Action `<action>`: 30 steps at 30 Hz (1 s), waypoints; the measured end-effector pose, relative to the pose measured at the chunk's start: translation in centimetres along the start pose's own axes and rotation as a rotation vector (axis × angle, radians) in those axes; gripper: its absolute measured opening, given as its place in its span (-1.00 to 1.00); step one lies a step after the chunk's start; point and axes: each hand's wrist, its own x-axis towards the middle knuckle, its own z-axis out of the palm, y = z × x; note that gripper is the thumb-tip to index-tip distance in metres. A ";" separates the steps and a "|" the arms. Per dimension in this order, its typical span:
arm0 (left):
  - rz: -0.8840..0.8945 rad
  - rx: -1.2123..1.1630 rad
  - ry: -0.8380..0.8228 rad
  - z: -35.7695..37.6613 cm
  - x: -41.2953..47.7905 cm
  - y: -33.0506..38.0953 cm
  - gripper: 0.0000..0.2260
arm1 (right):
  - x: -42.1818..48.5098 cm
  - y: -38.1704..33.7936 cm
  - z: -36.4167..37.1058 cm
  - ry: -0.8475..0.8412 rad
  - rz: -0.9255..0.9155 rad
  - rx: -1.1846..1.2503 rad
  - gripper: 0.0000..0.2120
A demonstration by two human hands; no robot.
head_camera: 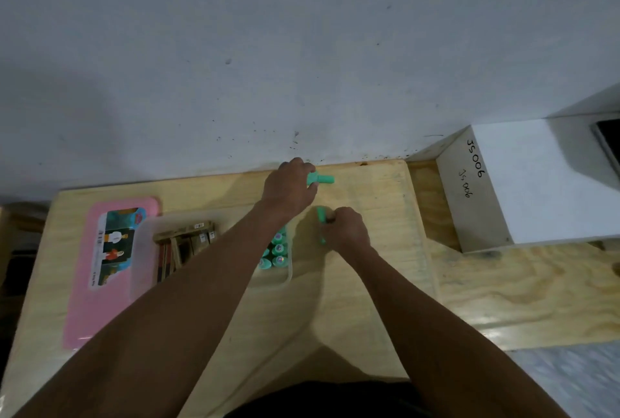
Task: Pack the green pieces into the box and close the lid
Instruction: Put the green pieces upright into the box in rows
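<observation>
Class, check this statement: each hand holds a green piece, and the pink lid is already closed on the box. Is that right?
Not quite. The head view shows the pink lid lying flat on the table beside the open box, not closed on it. The left hand and right hand do each hold a green piece.

Person shows as two arms + a bit of clothing. Left forearm (188, 286) and right forearm (412, 310) are both bare along the whole visible length, wide near the cam and tapering to narrow wrists. Left grip (290, 187) and right grip (345, 228) are bare too: backs and knuckles show as rounded shapes, finer detail too blurred to tell. Btwn the arms, at bottom centre, sits a dark garment (322, 399), approx black, plain, w/ a curved upper edge; what kind of garment can't be told.
</observation>
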 end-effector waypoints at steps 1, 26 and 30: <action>-0.002 0.038 -0.037 0.5 0.7 0.1 -0.65 | 0.1 0.6 -0.4 -0.003 -0.005 0.028 -0.67; -0.168 -0.539 0.049 1.0 2.0 0.5 -0.81 | -0.3 4.9 -6.4 0.000 -0.122 0.549 -0.86; -0.246 -0.806 0.025 -1.8 -1.2 0.2 -0.88 | -2.1 3.7 -6.1 -0.008 -0.174 0.563 -0.79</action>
